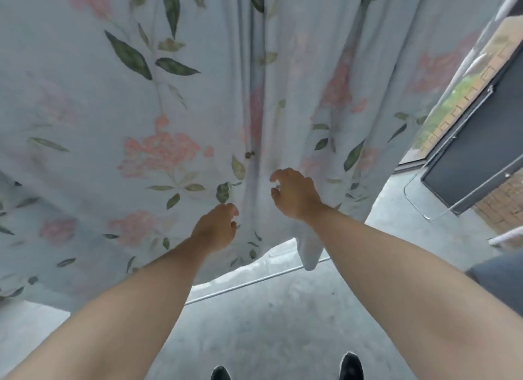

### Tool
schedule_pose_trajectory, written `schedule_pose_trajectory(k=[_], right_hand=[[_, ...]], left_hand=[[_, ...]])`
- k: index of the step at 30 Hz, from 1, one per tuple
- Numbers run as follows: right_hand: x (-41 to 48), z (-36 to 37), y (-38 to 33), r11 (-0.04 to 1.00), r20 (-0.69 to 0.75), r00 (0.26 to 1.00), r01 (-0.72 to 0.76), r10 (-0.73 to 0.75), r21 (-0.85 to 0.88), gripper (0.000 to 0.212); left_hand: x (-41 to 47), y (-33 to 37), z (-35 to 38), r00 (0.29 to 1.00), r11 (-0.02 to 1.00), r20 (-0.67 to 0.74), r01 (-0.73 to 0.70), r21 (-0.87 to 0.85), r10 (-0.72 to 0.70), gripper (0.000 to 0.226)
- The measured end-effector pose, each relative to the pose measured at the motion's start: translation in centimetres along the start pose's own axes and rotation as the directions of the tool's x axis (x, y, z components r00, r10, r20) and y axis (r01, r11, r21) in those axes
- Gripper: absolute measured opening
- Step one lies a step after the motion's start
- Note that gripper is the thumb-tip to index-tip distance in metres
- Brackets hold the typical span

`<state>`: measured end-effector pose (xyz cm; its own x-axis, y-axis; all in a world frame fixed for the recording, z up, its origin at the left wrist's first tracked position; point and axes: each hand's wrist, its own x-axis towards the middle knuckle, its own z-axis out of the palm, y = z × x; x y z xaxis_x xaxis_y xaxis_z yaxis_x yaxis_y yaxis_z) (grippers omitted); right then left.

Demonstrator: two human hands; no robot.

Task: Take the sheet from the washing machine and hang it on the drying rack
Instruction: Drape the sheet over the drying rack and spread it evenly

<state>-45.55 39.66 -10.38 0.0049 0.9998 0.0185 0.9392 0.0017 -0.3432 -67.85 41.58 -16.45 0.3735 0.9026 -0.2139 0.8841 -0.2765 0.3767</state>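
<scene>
I note a grey concrete floor (283, 328) and a brick wall (506, 207) at right. The sheet (113, 96) hangs over the drying rack (254, 281), its top cut off. The right hand (294, 194) is loosely spread at a fold. I cannot tell the left hand's (216, 227) grip.

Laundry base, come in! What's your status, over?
Left hand curled against pale blue floral fabric sheet, grip unclear. Right hand open, fingers bent, by its bunched middle fold. Sheet hangs draped. Nothing blocking.

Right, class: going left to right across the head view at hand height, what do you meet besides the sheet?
Left hand → right hand → dark door panel. The sheet spans behind both hands, so it takes no place in the order.
</scene>
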Motion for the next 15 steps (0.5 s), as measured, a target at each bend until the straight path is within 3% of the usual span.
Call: schedule_pose_trajectory(k=[5, 10, 15], right_hand=[[-3.1, -3.8, 10.5, 0.996, 0.026, 0.998, -0.063, 0.062, 0.065, 0.03], [-5.9, -11.8, 23.9, 0.976, 0.036, 0.985, -0.169, 0.166, 0.14, 0.039], [-7.5, -20.2, 33.5, 0.96, 0.028, 0.973, -0.231, 0.23, 0.159, 0.042]], left_hand=[[2.2, 10.1, 2.2, 0.993, 1.0, -0.12, 0.007, -0.031, -0.011, 0.027], [4.5, 25.1, 3.5, 0.96, 0.994, -0.281, -0.025, -0.106, -0.006, 0.023], [7.4, 38.9, 4.1, 0.959, 0.962, -0.284, -0.06, -0.266, -0.019, 0.021]])
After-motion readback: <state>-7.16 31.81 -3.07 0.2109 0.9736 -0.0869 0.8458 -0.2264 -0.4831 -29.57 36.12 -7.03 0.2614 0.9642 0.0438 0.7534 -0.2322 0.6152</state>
